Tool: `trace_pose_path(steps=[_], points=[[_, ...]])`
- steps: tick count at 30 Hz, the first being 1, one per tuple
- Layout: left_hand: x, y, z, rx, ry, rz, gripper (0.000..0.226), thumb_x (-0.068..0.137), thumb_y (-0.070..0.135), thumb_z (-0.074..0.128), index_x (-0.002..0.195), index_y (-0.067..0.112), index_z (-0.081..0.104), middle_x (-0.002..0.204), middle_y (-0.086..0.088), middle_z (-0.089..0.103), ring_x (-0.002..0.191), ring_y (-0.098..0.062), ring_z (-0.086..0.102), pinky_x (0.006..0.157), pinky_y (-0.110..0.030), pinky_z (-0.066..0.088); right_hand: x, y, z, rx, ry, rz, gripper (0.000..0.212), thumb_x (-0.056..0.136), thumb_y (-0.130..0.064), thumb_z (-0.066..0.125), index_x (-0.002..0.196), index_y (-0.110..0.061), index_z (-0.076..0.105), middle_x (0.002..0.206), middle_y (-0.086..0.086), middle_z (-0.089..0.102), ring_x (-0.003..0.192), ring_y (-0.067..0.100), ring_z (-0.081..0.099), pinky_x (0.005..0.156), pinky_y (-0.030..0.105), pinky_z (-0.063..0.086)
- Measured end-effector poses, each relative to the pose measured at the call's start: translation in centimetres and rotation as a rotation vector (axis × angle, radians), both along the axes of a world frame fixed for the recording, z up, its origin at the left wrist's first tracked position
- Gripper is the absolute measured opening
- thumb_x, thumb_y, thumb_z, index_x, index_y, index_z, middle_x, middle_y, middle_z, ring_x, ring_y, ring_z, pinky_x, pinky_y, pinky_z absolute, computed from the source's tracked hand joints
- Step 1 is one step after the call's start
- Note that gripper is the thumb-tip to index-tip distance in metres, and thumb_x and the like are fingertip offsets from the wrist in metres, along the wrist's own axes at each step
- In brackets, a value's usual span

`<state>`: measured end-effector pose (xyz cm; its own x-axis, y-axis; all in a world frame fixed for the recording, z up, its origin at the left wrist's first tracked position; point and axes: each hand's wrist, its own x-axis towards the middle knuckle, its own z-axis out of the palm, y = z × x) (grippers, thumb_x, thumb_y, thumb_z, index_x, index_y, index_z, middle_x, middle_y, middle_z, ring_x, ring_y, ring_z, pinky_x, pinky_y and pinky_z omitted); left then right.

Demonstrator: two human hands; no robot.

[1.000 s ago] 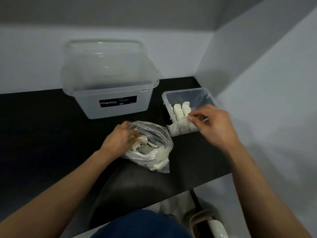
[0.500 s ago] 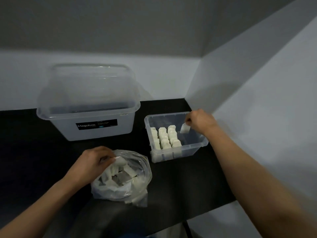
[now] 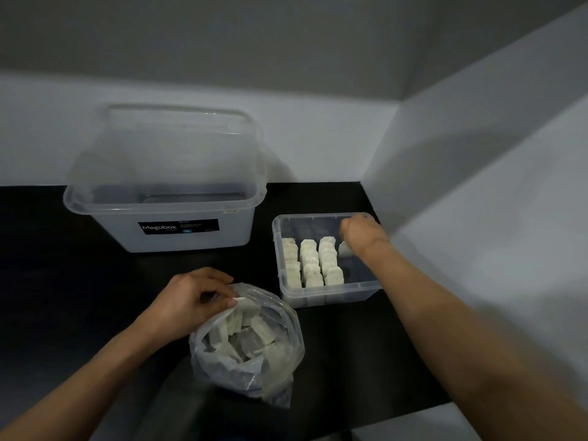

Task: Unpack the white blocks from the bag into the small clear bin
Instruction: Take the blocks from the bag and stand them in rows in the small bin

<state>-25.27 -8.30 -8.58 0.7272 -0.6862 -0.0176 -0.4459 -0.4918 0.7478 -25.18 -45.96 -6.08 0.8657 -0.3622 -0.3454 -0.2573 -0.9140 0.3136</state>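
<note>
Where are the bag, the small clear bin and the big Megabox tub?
bag (image 3: pixel 280 367), head view, its clear side.
small clear bin (image 3: pixel 331 297), head view, near wall.
Megabox tub (image 3: pixel 197 240), head view, front wall.

I counted two clear bins (image 3: pixel 327 296) and one bag (image 3: pixel 273 374) on my worktop (image 3: pixel 63 281), with three rows of white blocks (image 3: pixel 310 262) and a further block (image 3: pixel 344 248) beside them.

A black tabletop (image 3: pixel 79 297) set into a white corner carries three things. The clear plastic bag (image 3: pixel 251 351) of white blocks sits just right of the left hand (image 3: pixel 191 300). The small clear bin (image 3: pixel 327 296) stands under the right hand (image 3: pixel 362 237). A large clear Megabox bin (image 3: pixel 165 214) stands beyond the left hand, well apart from it
</note>
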Motion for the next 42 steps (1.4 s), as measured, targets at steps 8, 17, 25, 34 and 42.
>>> trace_pose_path(steps=[8,17,25,34,42], points=[[-0.5,1.5,2.8,-0.044,-0.049,-0.078,0.047,0.081,0.081,0.055,0.099,0.045,0.08,0.118,0.025,0.064,0.112,0.006,0.063,0.092,-0.012,0.051,-1.0,0.5,0.4,-0.103,-0.055,0.097,0.039,0.09,-0.007,0.072,0.127,-0.007,0.06,0.12,0.013,0.065,0.112,0.03,0.064,0.082,0.034,0.052],[-0.3,-2.9,10.3,-0.158,-0.076,0.014,0.024,0.08,0.048,0.072,0.097,0.034,0.081,0.092,0.022,0.076,0.088,0.001,0.071,0.078,-0.017,0.054,-4.3,-3.0,2.7,0.224,-0.629,-0.185,0.031,0.099,-0.039,0.06,0.123,-0.022,0.069,0.119,0.008,0.065,0.103,0.038,0.066,0.08,0.043,0.054],[1.8,-21.1,7.8,0.035,-0.246,-0.095,0.01,0.091,0.035,0.076,0.098,0.029,0.08,0.092,0.012,0.076,0.084,-0.002,0.069,0.08,-0.031,0.059,-9.1,-4.4,0.6,0.632,-0.737,-0.391,0.039,0.101,-0.046,0.06,0.136,-0.031,0.066,0.121,0.003,0.075,0.112,0.023,0.069,0.087,0.028,0.05],[3.9,-31.8,-0.3,0.436,-0.126,0.003,0.006,0.091,0.029,0.071,0.092,0.024,0.075,0.092,-0.001,0.07,0.085,-0.022,0.069,0.083,-0.045,0.061,-9.4,-5.1,-2.0,0.679,-0.89,-0.335,0.039,0.102,-0.04,0.059,0.137,-0.025,0.066,0.132,-0.003,0.07,0.117,0.016,0.068,0.095,0.024,0.05],[3.5,-33.0,-2.4,0.52,-0.249,0.047,0.012,0.097,0.028,0.063,0.1,0.019,0.07,0.095,-0.006,0.068,0.089,-0.027,0.068,0.082,-0.046,0.059,-9.4,-5.6,-2.6,0.648,-0.894,-0.337,0.04,0.103,-0.041,0.059,0.139,-0.027,0.064,0.127,-0.004,0.072,0.111,0.016,0.07,0.09,0.026,0.052]])
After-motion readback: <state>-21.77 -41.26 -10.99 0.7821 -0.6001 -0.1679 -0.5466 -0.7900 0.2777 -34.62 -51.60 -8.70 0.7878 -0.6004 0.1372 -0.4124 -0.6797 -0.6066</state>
